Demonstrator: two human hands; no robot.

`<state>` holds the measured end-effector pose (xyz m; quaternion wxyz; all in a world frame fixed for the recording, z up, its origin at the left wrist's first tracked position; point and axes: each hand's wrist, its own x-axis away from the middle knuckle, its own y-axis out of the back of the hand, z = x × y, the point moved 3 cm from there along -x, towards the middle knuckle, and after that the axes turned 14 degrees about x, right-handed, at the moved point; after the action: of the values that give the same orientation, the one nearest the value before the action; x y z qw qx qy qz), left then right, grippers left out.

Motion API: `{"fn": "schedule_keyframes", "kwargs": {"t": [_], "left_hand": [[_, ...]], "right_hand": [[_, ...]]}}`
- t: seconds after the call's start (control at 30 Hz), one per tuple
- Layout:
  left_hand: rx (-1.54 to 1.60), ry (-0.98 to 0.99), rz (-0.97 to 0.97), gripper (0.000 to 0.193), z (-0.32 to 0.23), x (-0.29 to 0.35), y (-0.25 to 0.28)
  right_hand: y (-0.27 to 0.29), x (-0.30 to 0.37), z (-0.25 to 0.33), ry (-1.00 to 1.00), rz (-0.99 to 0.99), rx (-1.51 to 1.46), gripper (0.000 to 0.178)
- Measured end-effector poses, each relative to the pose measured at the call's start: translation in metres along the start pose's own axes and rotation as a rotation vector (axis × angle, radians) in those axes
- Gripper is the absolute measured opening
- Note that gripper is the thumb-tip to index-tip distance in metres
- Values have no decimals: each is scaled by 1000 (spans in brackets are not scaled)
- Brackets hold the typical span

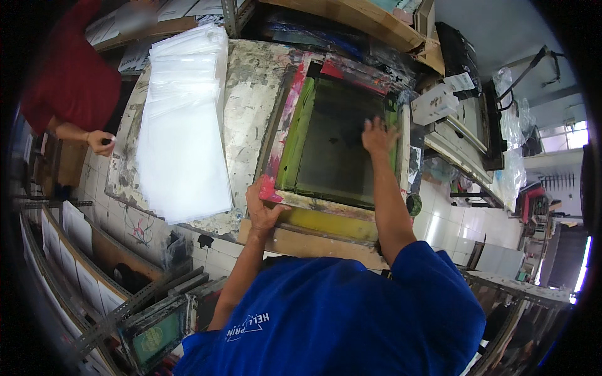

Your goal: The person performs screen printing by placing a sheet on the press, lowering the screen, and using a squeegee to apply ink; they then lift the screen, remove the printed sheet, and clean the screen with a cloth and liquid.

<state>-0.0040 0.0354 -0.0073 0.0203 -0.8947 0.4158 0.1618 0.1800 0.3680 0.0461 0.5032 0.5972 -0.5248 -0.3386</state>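
A screen printing frame (332,202) lies on the worktable in front of me. Its wooden sides are stained pink and white, and its dark mesh (335,138) has yellow-green borders. My left hand (262,210) grips the frame's near left corner, thumb along the front edge, fingers around the side. Over the right part of the mesh is my right hand (378,136), fingers spread and holding nothing; whether it touches the mesh I cannot tell. Below the frame's front edge a yellow strip (326,224) shows. Left of the frame lies a long fanned stack of white sheets (182,144).
The table top (248,94) is blotched with paint. At the far left stands a person in dark red (78,81), a small dark thing in one hand (100,143). A white box (434,103) sits beyond the frame's right side. Shelving (88,250) with framed screens fills the lower left.
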Motion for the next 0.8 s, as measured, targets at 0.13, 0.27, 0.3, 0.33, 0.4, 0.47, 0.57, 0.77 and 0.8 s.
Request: {"fn": "schedule_keyframes", "kwargs": {"t": [0.13, 0.27, 0.3, 0.33, 0.4, 0.47, 0.57, 0.77, 0.8], "left_hand": [[-38, -24, 15, 97, 0, 1, -1], [-126, -6, 35, 97, -2, 0, -2], [-105, 1, 26, 97, -3, 2, -1], [-90, 9, 1, 97, -1, 4, 3], [-62, -3, 1, 98, -4, 2, -1], [-69, -22, 12, 98, -7, 0, -4], [-101, -21, 13, 99, 3, 4, -2], [-128, 3, -18, 91, 3, 6, -2], [-157, 14, -8, 89, 5, 6, -1]], "right_hand": [[-20, 24, 60, 55, -145, 0, 55], [-8, 61, 94, 354, -238, -57, 55], [-8, 66, 76, 340, -254, -29, 55], [-1, 70, 45, 220, -188, 7, 56], [-31, 72, -22, -164, -108, 1, 59], [-42, 75, -3, -80, -97, 86, 56], [19, 126, 87, 331, -53, -39, 57], [-48, 133, -28, 133, 68, -298, 67], [-38, 143, -13, 65, 72, -221, 67]]}}
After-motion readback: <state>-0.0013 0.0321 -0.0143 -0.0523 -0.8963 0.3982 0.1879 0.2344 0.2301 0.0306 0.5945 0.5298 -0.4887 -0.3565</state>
